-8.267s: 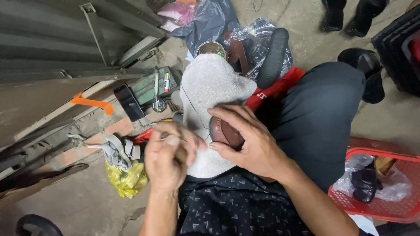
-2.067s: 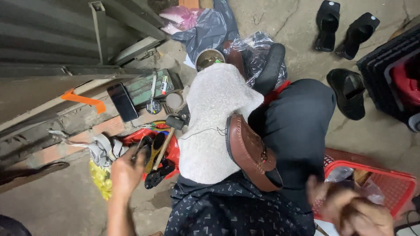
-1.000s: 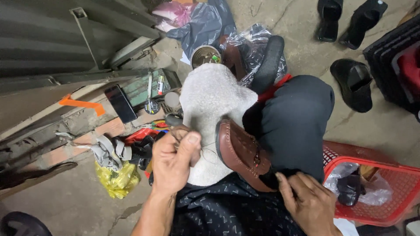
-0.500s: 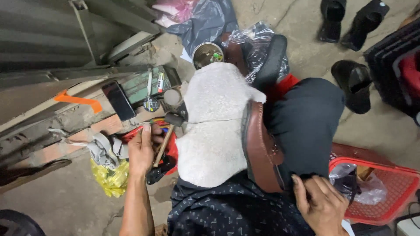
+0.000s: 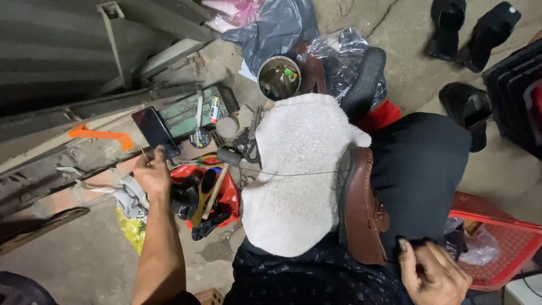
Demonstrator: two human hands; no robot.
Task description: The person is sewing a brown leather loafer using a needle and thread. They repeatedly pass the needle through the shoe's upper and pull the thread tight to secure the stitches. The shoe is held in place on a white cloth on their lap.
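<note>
Brown leather, smooth and stitched along its edge, forms the shoe lying on its side across the person's lap, between a woolly white fleece pad and the dark trouser leg. A thin thread runs taut over the fleece from the shoe towards the left hand, whose fingers are pinched shut on a slim needle just in front of a black phone. The right hand rests near the shoe's heel, fingers curled closed against the dark cloth. On the rough concrete floor lie a red bag of brushes, a round tin and a red plastic basket.
</note>
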